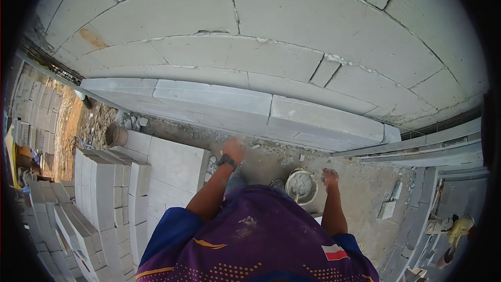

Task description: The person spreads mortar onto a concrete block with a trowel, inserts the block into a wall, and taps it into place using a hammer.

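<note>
My left hand (233,149), with a dark watch on the wrist, hangs over the floor in front of the low block row (214,99). It is blurred, so its fingers are hard to make out. Right of the mortar bucket (301,186), my right hand (330,177) has its fingers apart and holds nothing; grey smears mark it. The round bucket contains grey wet mix, with a tool handle leaning at its near left edge. Neither hand touches the blocks or the bucket.
A wall of large grey blocks (292,10) rises ahead. Stacked blocks (175,167) stand at the left, near a small bucket (116,134). Block scraps (386,210) lie on the floor at the right, beside a metal-edged frame (417,151). Gloves (460,226) lie far right.
</note>
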Action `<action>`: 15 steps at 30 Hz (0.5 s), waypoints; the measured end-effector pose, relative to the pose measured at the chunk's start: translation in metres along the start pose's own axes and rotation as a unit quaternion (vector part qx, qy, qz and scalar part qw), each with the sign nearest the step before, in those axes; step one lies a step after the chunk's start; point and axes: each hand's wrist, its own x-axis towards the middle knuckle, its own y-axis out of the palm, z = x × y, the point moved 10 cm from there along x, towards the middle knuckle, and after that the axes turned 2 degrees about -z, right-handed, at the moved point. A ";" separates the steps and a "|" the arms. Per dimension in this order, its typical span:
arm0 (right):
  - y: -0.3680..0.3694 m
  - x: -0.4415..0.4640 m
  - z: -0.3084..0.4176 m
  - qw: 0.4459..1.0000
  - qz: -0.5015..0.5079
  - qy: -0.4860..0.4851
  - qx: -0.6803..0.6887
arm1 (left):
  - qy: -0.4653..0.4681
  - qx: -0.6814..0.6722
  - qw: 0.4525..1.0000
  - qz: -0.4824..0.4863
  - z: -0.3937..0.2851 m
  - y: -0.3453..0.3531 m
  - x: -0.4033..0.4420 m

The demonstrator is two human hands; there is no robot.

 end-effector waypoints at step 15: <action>0.411 -0.094 0.109 0.883 0.261 -0.207 -0.331 | -0.208 -0.075 0.972 0.079 0.280 -0.140 -0.018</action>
